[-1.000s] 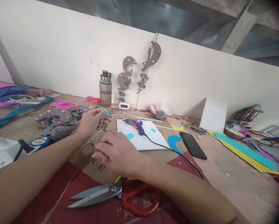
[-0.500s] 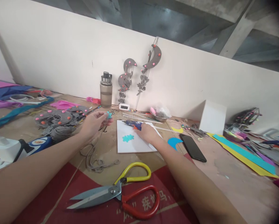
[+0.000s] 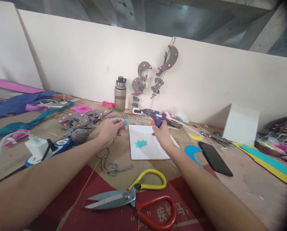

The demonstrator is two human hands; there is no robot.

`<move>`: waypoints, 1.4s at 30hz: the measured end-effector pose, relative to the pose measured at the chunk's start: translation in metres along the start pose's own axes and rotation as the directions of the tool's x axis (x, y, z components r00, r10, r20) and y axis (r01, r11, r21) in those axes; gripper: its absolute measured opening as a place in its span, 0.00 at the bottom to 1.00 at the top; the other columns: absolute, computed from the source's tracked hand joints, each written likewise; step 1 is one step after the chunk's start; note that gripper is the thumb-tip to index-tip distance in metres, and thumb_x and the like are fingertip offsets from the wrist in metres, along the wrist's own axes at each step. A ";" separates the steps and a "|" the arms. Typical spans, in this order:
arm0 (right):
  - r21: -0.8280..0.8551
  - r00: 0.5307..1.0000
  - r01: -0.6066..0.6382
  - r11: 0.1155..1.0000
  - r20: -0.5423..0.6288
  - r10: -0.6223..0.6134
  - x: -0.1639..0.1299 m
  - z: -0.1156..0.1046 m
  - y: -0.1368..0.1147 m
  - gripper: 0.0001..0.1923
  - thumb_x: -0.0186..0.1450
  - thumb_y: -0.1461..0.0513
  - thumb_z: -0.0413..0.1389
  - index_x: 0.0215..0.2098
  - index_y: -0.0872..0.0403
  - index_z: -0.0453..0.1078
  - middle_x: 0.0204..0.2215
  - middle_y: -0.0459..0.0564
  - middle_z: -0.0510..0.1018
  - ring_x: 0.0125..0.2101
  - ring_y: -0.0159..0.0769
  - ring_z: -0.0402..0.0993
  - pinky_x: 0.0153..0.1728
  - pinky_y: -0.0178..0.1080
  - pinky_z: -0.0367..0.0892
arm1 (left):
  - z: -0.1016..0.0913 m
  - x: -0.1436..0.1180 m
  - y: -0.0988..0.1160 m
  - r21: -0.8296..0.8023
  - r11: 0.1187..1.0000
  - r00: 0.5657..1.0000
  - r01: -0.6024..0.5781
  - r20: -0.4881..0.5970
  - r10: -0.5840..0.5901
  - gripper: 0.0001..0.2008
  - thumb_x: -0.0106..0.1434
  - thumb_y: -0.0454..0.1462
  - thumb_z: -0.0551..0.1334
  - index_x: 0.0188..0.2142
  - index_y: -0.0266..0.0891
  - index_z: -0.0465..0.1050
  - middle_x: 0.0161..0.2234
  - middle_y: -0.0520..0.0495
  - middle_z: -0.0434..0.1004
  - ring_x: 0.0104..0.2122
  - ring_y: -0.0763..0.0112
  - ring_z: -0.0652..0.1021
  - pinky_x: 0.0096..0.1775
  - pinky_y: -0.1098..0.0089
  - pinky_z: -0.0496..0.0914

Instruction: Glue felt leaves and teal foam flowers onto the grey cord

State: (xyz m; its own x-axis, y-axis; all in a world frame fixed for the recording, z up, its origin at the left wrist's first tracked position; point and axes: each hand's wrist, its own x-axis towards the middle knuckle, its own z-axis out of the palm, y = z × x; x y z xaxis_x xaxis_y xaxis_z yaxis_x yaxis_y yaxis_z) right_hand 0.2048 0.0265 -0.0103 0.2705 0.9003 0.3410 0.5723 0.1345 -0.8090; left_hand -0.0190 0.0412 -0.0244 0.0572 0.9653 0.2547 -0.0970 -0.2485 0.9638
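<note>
Between the fingertips of my left hand [image 3: 112, 130] is a small turquoise felt cutout [image 3: 126, 122], partly hidden by the fingers. A grey yarn strand [image 3: 107, 163] lies below that hand. My right hand [image 3: 161, 134] is wrapped round a blue glue gun [image 3: 158, 118] with an orange trigger, its nozzle pointing left above the far edge of a white board [image 3: 153, 152]. On the board rest several turquoise flower-shaped cutouts [image 3: 141, 144], close together. Nearer to me, scissors [image 3: 127, 195] with one yellow and one red handle lie with blades slightly apart.
A water bottle [image 3: 120, 96] stands by the wall, near hanging grey moon ornaments [image 3: 172, 59]. To the right lie a blue crescent [image 3: 192, 153] and a black phone [image 3: 215, 158]. A power strip [image 3: 61, 146] with a white plug and grey yarn [image 3: 79, 135] sit at left.
My right hand has lifted the glue gun off the board and tilted it up. My left hand still pinches the turquoise cutout. The whole view has shifted, so things appear farther right.
</note>
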 end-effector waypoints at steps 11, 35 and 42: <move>0.459 0.946 0.162 0.874 0.179 -0.269 -0.031 0.010 -0.023 0.14 0.59 0.62 0.51 0.44 0.53 0.61 0.40 0.48 0.75 0.23 0.25 0.68 0.20 0.31 0.67 | 0.001 0.002 0.004 -0.201 0.978 0.995 0.065 -0.056 -0.078 0.15 0.48 0.42 0.69 0.29 0.35 0.68 0.25 0.50 0.74 0.22 0.77 0.73 0.22 0.77 0.61; 0.135 0.909 0.331 0.934 0.221 -0.354 -0.050 0.013 -0.017 0.11 0.64 0.59 0.48 0.44 0.53 0.64 0.35 0.49 0.74 0.28 0.32 0.67 0.29 0.36 0.64 | 0.001 0.004 0.005 -0.328 0.944 0.994 0.035 -0.088 -0.068 0.12 0.47 0.37 0.67 0.25 0.36 0.64 0.21 0.54 0.67 0.22 0.78 0.71 0.26 0.75 0.64; 0.304 0.949 0.228 0.925 0.144 -0.281 -0.050 0.019 -0.017 0.11 0.63 0.58 0.50 0.42 0.53 0.62 0.35 0.48 0.73 0.23 0.28 0.65 0.24 0.34 0.64 | 0.005 -0.002 0.011 -0.386 0.917 0.993 0.101 -0.013 -0.115 0.11 0.48 0.34 0.66 0.27 0.36 0.63 0.24 0.52 0.71 0.25 0.76 0.74 0.29 0.74 0.67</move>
State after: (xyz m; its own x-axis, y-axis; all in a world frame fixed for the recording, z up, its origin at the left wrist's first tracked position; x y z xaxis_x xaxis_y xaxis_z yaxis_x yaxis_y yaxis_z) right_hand 0.1665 -0.0123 -0.0228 -0.0160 0.8762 0.4817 0.3555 0.4553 -0.8163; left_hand -0.0154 0.0363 -0.0135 0.0546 0.9886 0.1406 -0.4663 -0.0992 0.8791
